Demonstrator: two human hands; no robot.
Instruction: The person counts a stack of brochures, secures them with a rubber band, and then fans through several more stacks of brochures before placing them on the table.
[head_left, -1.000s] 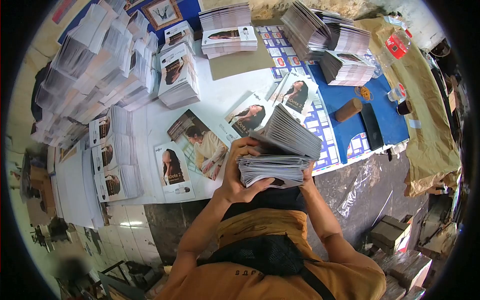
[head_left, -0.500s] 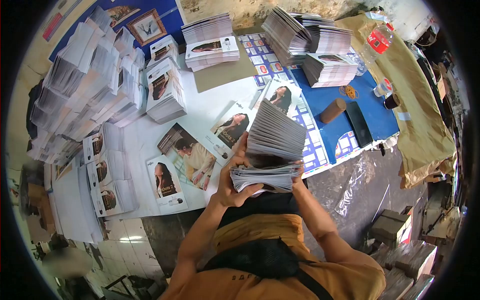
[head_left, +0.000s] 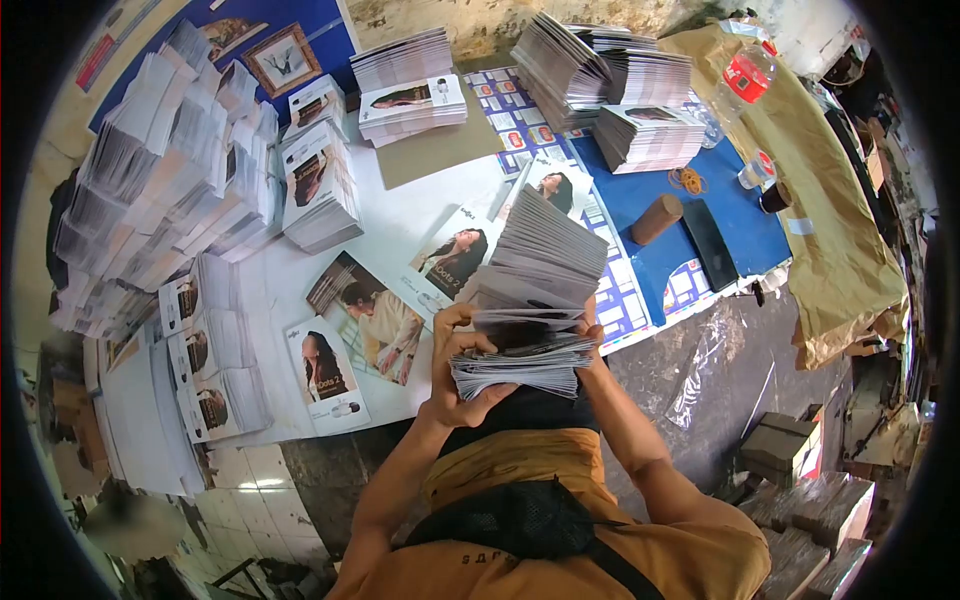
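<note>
At the table's front edge, a thick stack of booklets (head_left: 545, 250) is fanned out, with a nearer bunch of them bent and parted from the rest. My left hand (head_left: 462, 365) grips the left side of the nearer bunch, thumb on the front edge and fingers behind. On the right side, my right hand (head_left: 592, 340) is closed around the edge of the booklets, its fingers partly hidden behind them. Beside the stack lie loose booklets with a dark-haired figure on the cover (head_left: 455, 255), and a leaflet showing a seated person (head_left: 370, 320).
Tall bundles of booklets (head_left: 160, 190) fill the left; more piles (head_left: 655, 135) stand at the back. On the blue board (head_left: 620, 190) are a brown cylinder (head_left: 657, 219), a black phone-like slab (head_left: 708, 245), rubber bands (head_left: 688, 181) and a plastic bottle (head_left: 742, 80). Boxes (head_left: 782, 447) sit lower right.
The gap between the nearer bunch and the fanned stack has widened, with a few booklets now separated between them. My left fingers have moved down into that gap. The view has shifted slightly.
</note>
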